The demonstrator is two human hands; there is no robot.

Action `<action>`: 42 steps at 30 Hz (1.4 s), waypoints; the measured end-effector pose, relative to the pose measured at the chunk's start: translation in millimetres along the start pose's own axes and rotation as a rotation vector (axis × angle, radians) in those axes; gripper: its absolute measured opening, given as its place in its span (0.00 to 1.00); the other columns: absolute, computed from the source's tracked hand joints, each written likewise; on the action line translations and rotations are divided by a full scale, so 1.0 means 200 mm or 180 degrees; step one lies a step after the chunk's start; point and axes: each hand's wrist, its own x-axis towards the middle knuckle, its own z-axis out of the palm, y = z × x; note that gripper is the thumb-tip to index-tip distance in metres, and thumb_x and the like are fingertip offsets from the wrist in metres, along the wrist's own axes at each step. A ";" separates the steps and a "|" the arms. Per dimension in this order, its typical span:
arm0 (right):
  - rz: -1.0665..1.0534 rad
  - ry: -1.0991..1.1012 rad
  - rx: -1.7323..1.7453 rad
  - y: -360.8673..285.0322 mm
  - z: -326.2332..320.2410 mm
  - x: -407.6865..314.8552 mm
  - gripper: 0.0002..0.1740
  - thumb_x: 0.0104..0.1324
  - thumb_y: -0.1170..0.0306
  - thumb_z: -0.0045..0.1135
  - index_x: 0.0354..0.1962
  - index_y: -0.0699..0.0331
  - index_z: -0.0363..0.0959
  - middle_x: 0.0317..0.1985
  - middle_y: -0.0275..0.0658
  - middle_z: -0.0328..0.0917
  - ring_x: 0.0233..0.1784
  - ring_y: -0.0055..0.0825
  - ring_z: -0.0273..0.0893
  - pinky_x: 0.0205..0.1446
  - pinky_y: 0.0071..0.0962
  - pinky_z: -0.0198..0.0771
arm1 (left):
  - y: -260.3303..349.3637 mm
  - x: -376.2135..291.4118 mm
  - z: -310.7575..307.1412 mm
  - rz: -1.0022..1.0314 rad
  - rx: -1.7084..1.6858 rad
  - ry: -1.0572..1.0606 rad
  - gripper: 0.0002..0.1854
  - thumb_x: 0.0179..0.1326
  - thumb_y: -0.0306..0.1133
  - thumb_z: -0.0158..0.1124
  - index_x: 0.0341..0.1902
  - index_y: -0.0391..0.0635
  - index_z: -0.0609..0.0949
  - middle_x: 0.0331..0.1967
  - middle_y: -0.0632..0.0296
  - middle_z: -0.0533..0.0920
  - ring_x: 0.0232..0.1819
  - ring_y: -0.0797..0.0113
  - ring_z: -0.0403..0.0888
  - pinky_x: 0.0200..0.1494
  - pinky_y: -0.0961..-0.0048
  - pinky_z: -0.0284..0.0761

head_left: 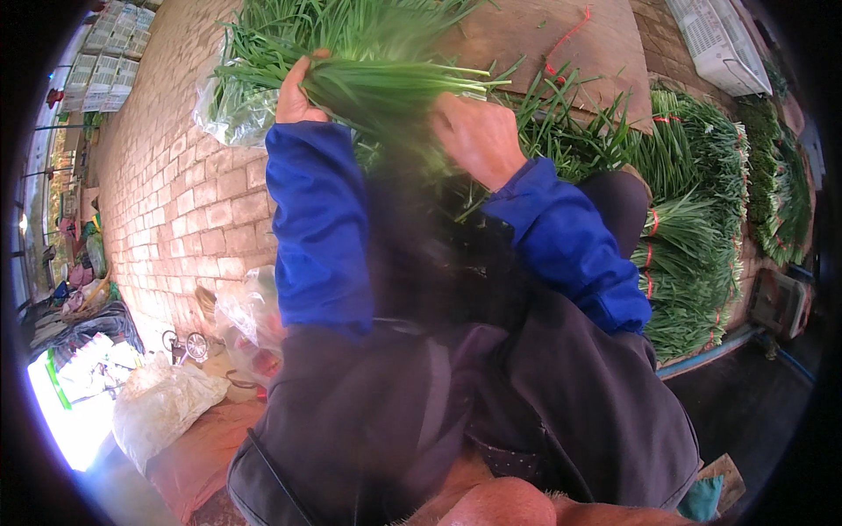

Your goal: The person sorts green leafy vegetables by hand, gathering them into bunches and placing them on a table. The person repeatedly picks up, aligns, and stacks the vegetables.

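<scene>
My left hand [300, 92] grips a bunch of long green leafy stalks [388, 80] by its leafy part, the pale stem ends pointing right. At the stem end, just under the bunch, is my right hand [479, 135], its fingers curled and partly hidden, among blurred loose leaves. Whether it holds some leaves cannot be told. Behind the bunch lies a large heap of the same greens [289, 33], partly on clear plastic [247, 121]. More loose leaves [566, 125] lie to the right of my right hand, against a wooden board [605, 59].
Tied bundles of greens [684, 230] with red bands are stacked at the right. A red tie [571, 39] lies on the board. A white plastic crate [720, 46] stands at the upper right. Plastic bags [253, 315] and a pale sack [164, 401] lie at the left on brick paving [197, 177].
</scene>
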 end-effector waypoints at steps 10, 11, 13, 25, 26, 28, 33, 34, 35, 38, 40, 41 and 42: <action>0.0255 -0.0369 0.0097 0.03 -0.02 -0.01 0.08 0.66 0.64 0.53 0.33 0.60 0.71 0.24 0.47 0.80 0.28 0.52 0.79 0.32 0.51 0.71 | 0.00 -0.01 0.06 -0.0026 -0.0036 0.0143 0.17 0.74 0.38 0.55 0.52 0.36 0.80 0.43 0.50 0.84 0.48 0.53 0.84 0.56 0.53 0.80; 0.0249 -0.0378 0.0077 0.03 -0.02 -0.01 0.08 0.66 0.64 0.53 0.34 0.60 0.71 0.24 0.48 0.80 0.28 0.52 0.79 0.32 0.51 0.70 | -0.01 -0.02 0.07 0.0008 -0.0028 0.0099 0.17 0.74 0.38 0.55 0.52 0.36 0.80 0.43 0.50 0.84 0.48 0.53 0.84 0.56 0.53 0.80; 0.0257 -0.0423 0.0037 0.04 -0.02 -0.01 0.08 0.67 0.64 0.52 0.34 0.61 0.71 0.24 0.49 0.79 0.28 0.53 0.78 0.32 0.52 0.70 | -0.01 -0.03 0.09 0.0007 -0.0038 0.0104 0.17 0.73 0.39 0.55 0.53 0.36 0.80 0.43 0.50 0.84 0.48 0.53 0.84 0.56 0.54 0.80; 0.0325 -0.0450 -0.0065 0.06 -0.02 -0.03 0.09 0.66 0.65 0.51 0.33 0.63 0.70 0.22 0.50 0.78 0.27 0.54 0.77 0.31 0.53 0.68 | -0.01 -0.03 0.10 -0.0014 0.0201 0.0170 0.19 0.74 0.40 0.53 0.54 0.37 0.80 0.45 0.49 0.85 0.49 0.53 0.83 0.57 0.53 0.79; 0.0337 -0.0437 -0.0054 0.06 -0.02 -0.03 0.08 0.66 0.66 0.52 0.34 0.62 0.70 0.21 0.51 0.77 0.26 0.55 0.77 0.31 0.53 0.68 | -0.02 -0.03 0.09 -0.0021 0.0150 0.0157 0.18 0.75 0.40 0.53 0.55 0.37 0.80 0.45 0.49 0.85 0.49 0.53 0.83 0.57 0.53 0.79; 0.0355 -0.0382 -0.0032 0.07 -0.02 -0.04 0.07 0.64 0.66 0.54 0.36 0.61 0.70 0.20 0.51 0.76 0.26 0.56 0.75 0.31 0.54 0.67 | -0.02 -0.03 0.08 0.0075 0.0157 0.0059 0.18 0.75 0.39 0.53 0.54 0.37 0.80 0.45 0.49 0.85 0.49 0.52 0.83 0.57 0.53 0.79; 0.0477 -0.0332 -0.0053 0.09 -0.02 -0.07 0.07 0.64 0.66 0.55 0.37 0.60 0.71 0.20 0.51 0.76 0.26 0.55 0.76 0.31 0.53 0.68 | 0.00 -0.01 0.06 -0.0192 0.0032 -0.0088 0.18 0.75 0.40 0.52 0.54 0.37 0.80 0.45 0.49 0.85 0.49 0.52 0.84 0.56 0.53 0.80; 0.0506 -0.0323 -0.0074 0.10 -0.02 -0.08 0.07 0.63 0.66 0.55 0.37 0.60 0.71 0.20 0.51 0.76 0.26 0.55 0.76 0.31 0.53 0.68 | 0.00 -0.01 0.05 -0.0201 0.0028 -0.0087 0.18 0.75 0.40 0.52 0.54 0.37 0.80 0.45 0.49 0.85 0.49 0.52 0.84 0.56 0.53 0.80; 0.0577 -0.0345 -0.0091 0.11 -0.02 -0.10 0.07 0.63 0.67 0.56 0.37 0.60 0.71 0.21 0.50 0.77 0.26 0.55 0.77 0.31 0.52 0.68 | 0.01 -0.01 0.05 -0.0210 0.0024 -0.0082 0.18 0.75 0.40 0.52 0.54 0.38 0.80 0.44 0.49 0.85 0.48 0.52 0.84 0.56 0.53 0.80; 0.0728 -0.0361 -0.0142 0.16 -0.02 -0.14 0.07 0.64 0.67 0.56 0.37 0.60 0.72 0.22 0.50 0.78 0.28 0.54 0.78 0.32 0.52 0.69 | 0.01 0.00 0.03 -0.0260 -0.0003 -0.0058 0.18 0.76 0.40 0.51 0.54 0.38 0.80 0.44 0.49 0.85 0.49 0.51 0.84 0.57 0.52 0.80; 0.0753 -0.0305 -0.0183 0.20 -0.02 -0.18 0.07 0.64 0.67 0.56 0.37 0.59 0.72 0.23 0.50 0.79 0.28 0.54 0.79 0.32 0.52 0.70 | 0.01 0.00 0.03 -0.0201 -0.0051 -0.0191 0.18 0.76 0.40 0.50 0.54 0.38 0.79 0.45 0.48 0.85 0.49 0.51 0.84 0.57 0.52 0.80; 0.0815 -0.0328 -0.0209 0.22 -0.02 -0.20 0.07 0.64 0.67 0.56 0.37 0.59 0.72 0.23 0.50 0.79 0.29 0.54 0.79 0.32 0.52 0.70 | 0.02 0.00 0.02 -0.0171 -0.0075 -0.0258 0.18 0.77 0.41 0.49 0.55 0.38 0.79 0.46 0.48 0.84 0.49 0.51 0.84 0.57 0.52 0.80; 0.0876 -0.0352 -0.0234 0.25 -0.03 -0.22 0.07 0.64 0.66 0.56 0.37 0.59 0.72 0.23 0.50 0.79 0.29 0.54 0.79 0.32 0.52 0.70 | 0.02 0.00 0.02 -0.0080 0.0047 0.0018 0.19 0.77 0.41 0.49 0.55 0.38 0.79 0.47 0.48 0.84 0.50 0.51 0.83 0.57 0.52 0.80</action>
